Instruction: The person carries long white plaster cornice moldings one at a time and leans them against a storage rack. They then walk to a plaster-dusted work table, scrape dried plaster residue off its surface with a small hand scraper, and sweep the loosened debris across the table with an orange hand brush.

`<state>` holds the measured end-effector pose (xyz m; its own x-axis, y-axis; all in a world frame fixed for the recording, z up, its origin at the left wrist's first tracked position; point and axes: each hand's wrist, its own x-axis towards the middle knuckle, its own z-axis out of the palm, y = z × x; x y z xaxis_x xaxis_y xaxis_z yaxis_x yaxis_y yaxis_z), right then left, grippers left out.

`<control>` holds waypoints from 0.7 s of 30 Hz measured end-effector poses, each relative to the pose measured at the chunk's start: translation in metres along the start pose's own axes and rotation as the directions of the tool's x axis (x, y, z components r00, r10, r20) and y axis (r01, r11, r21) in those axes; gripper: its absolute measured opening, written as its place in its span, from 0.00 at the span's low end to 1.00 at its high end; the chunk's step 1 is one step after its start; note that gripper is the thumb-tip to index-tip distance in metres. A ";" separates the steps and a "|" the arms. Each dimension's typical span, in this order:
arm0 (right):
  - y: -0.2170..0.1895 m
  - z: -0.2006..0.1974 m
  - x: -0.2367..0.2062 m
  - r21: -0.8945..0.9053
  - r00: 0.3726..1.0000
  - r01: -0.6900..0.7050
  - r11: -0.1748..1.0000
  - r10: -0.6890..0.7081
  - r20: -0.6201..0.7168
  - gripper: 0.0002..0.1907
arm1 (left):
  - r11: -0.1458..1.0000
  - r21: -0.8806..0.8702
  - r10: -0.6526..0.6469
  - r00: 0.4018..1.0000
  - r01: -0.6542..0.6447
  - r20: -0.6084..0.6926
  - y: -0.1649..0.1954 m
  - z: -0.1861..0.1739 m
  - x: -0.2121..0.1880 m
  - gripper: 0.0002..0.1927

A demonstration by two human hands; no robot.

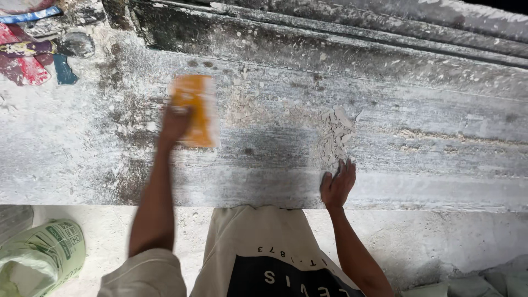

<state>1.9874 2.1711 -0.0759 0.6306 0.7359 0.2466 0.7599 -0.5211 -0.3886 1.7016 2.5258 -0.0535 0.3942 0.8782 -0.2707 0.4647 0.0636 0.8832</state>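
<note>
Orange and blurred, a flat rectangular sanding block (193, 110) sits under the left hand (175, 124), whose fingers are closed over its lower-left corner and press it against the long, dusty grey slab of stone or concrete (418, 126). The blur suggests the block is mid-stroke across the surface. The right hand (337, 184) lies flat near the slab's front edge, fingers together and slightly curled, palm down, seemingly bracing the body; it holds nothing. Just above its fingertips lies a small heap of pale flaked chips (334, 135), well apart from the block. A crumpled green-and-white sack (41, 256) lies on the pale floor at lower left, and red and blue scraps (30, 60) lie at the slab's far left end.

By my reading, rubbing down the surface is the step in hand, around its left-middle stretch. The next stroke would call for even pressure and a steady bracing hand.
</note>
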 end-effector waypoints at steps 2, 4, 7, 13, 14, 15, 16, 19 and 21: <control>0.000 0.001 0.001 -0.005 1.000 -0.009 1.000 0.009 0.001 0.30 | 0.983 -0.140 0.127 0.990 -0.118 0.058 0.017 0.085 0.006 0.35; 0.001 0.001 0.000 -0.018 1.000 -0.008 1.000 0.008 0.001 0.30 | 0.975 -0.221 0.039 0.962 0.023 0.272 0.054 0.161 0.000 0.32; 0.003 0.002 -0.001 -0.088 0.999 -0.012 0.996 0.015 0.038 0.30 | 0.999 0.043 -0.013 0.893 -0.008 0.450 0.098 0.224 -0.021 0.32; 0.012 -0.003 0.005 0.242 0.997 -0.007 0.970 0.025 -0.073 0.28 | 0.935 0.339 -0.006 0.951 -0.104 0.310 0.105 0.138 -0.002 0.35; 0.014 -0.003 0.007 0.155 0.997 0.020 0.988 -0.008 -0.081 0.26 | 0.901 0.409 0.050 0.972 -0.143 0.230 0.090 0.110 0.011 0.35; 0.014 -0.004 0.008 0.067 0.996 0.045 0.997 -0.040 -0.085 0.25 | 0.829 0.543 -0.239 0.962 0.132 0.131 0.076 0.083 0.028 0.25; 0.014 -0.004 0.009 -0.022 0.993 0.071 0.997 -0.073 -0.088 0.23 | 0.769 0.595 -0.245 0.967 0.235 -0.067 0.060 0.060 0.033 0.24; 0.011 -0.006 0.012 -0.032 0.995 0.057 0.998 -0.059 -0.077 0.24 | 0.632 0.719 -0.115 0.952 0.289 -0.282 0.042 0.056 0.047 0.20; 0.009 -0.007 0.013 -0.018 0.997 0.042 0.999 -0.043 -0.065 0.25 | 0.493 0.863 0.129 0.972 0.111 -0.199 0.057 0.115 0.039 0.31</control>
<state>2.0039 2.1728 -0.0700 0.6060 0.7279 0.3208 0.7886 -0.4971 -0.3619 1.8346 2.5090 -0.0580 0.2855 0.9556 -0.0728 0.9570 -0.2803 0.0743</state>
